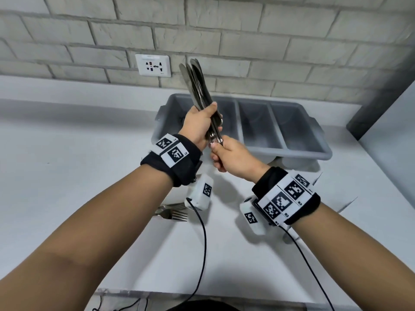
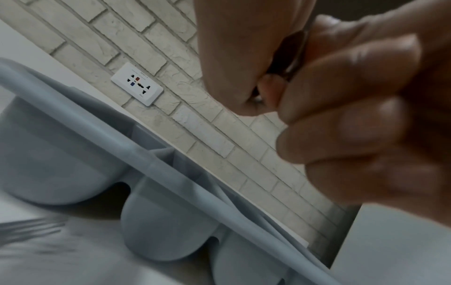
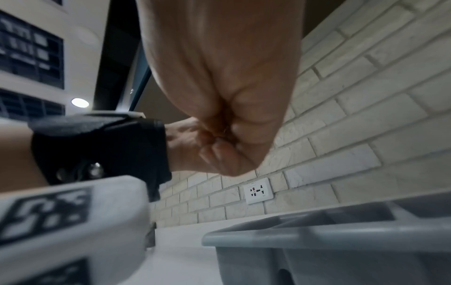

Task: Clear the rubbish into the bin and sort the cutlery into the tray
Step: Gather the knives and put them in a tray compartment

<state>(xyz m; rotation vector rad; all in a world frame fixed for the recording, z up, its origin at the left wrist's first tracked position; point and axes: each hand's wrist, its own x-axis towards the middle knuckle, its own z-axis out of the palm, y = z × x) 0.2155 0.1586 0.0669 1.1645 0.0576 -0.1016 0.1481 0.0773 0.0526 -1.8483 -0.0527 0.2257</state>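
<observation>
A bundle of steel knives (image 1: 197,81) stands upright with the blades up, above the left end of the grey cutlery tray (image 1: 298,153). My left hand (image 1: 211,118) grips the bundle around its middle. Just below it, my right hand (image 1: 219,153) grips the handle ends. In the left wrist view my left hand (image 2: 280,86) curls round dark metal, with the tray (image 2: 122,138) below it. The right wrist view shows my right hand (image 3: 227,135) closed tight beside the left wristband, above the tray (image 3: 317,237). The tray's compartments look empty where they show.
Two forks (image 1: 173,213) lie on the white counter under my left wrist; a fork (image 2: 29,227) also shows in the left wrist view. Thin metal pieces (image 1: 348,204) poke out past my right wrist. A wall socket (image 1: 153,68) sits on the brick wall behind.
</observation>
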